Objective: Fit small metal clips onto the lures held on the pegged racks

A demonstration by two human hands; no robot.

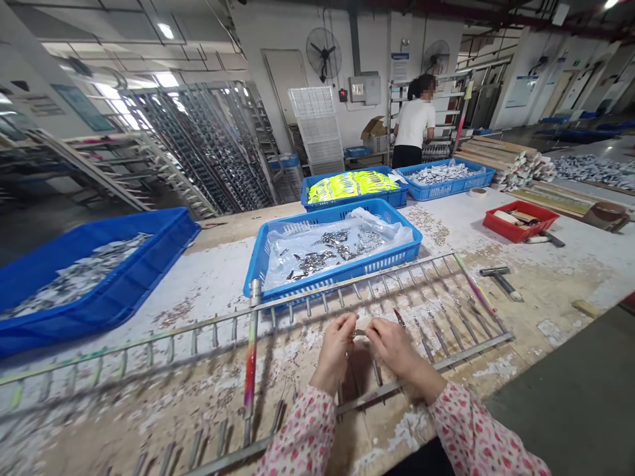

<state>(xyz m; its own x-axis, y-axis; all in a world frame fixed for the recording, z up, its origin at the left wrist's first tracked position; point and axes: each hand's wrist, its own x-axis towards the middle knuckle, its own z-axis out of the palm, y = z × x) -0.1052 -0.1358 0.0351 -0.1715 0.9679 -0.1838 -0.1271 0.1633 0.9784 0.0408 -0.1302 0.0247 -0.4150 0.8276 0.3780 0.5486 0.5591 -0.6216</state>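
Observation:
My left hand [337, 347] and my right hand [397, 347] are close together, both with pinched fingers. A small shiny curved metal piece [360, 332] spans the gap between their fingertips; its exact kind is hidden. Beneath them a metal rack [251, 363] with rows of short pegs and paint-stained crossbars lies across the table. Small shiny pieces [441, 307] sit at several pegs to the right of my hands, and a dark red piece [399, 318] stands just beyond my right hand. Behind the rack, a blue crate [342, 263] lined with clear plastic holds loose shiny dark pieces.
At left stands a large blue bin [149, 277] of small parts. Farther back are a crate with yellow packets [352, 186] and another blue crate [446, 188]. A red tray [520, 231] and a hammer-like tool [501, 281] lie right. A person [415, 125] stands beyond the table.

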